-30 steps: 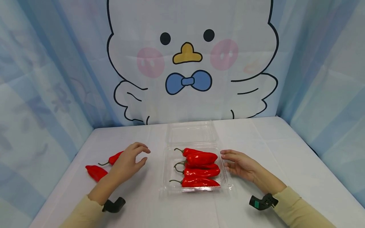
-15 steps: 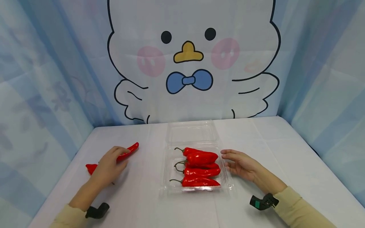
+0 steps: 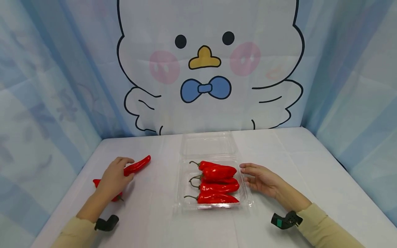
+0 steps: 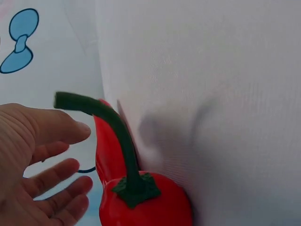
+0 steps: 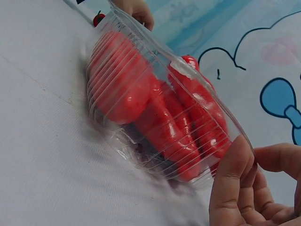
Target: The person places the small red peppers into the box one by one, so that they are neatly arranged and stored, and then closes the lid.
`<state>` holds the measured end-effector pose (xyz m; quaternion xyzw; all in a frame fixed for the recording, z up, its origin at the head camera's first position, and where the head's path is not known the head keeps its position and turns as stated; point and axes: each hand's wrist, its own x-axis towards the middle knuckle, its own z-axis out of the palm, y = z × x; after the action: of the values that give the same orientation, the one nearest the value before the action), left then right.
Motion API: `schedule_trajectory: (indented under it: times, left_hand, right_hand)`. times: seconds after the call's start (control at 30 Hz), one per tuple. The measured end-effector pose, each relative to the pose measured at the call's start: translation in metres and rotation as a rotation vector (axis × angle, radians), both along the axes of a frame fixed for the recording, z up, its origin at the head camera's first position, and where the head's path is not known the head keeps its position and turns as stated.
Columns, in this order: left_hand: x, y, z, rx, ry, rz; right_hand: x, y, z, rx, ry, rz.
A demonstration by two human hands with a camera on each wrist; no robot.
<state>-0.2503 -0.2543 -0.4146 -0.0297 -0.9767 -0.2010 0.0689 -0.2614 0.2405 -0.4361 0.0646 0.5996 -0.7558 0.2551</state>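
My left hand (image 3: 113, 177) is over two red chili peppers at the table's left. One pepper (image 3: 138, 166) reaches out past its fingers; the other (image 3: 117, 197) is partly hidden under the hand. The left wrist view has the nearer pepper (image 4: 146, 202) with a green stem, the farther one (image 4: 109, 150) behind it, and the thumb (image 4: 70, 129) apart from the fingers. My right hand (image 3: 263, 179) pinches the right rim of a clear plastic container (image 3: 183, 187). Several red peppers (image 3: 219, 172) lie inside it, most stems pointing left.
The container's hinged clear lid (image 3: 208, 144) lies folded back toward the rear. A white cloth (image 3: 204, 229) covers the table. Behind it hangs a curtain (image 3: 201, 113) with a cartoon bird, and blue curtains (image 3: 43, 103) flank both sides.
My left hand has moved left and down to the two loose peppers, then drawn slightly back, baring more of the farther one. The right hand and container have stayed put.
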Motion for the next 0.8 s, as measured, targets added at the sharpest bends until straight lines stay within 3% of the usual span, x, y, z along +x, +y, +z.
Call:
schedule_trajectory:
  times: [0.3,0.8]
  left_hand:
    - [-0.004,-0.01,-0.004,-0.037,-0.1,0.068]
    - [-0.008,-0.013,-0.009,-0.04,-0.093,0.07]
  right_hand:
    - [0.0,0.0,-0.001,0.007,0.004,0.001]
    - [0.001,0.0,0.0,-0.002,0.009,0.005]
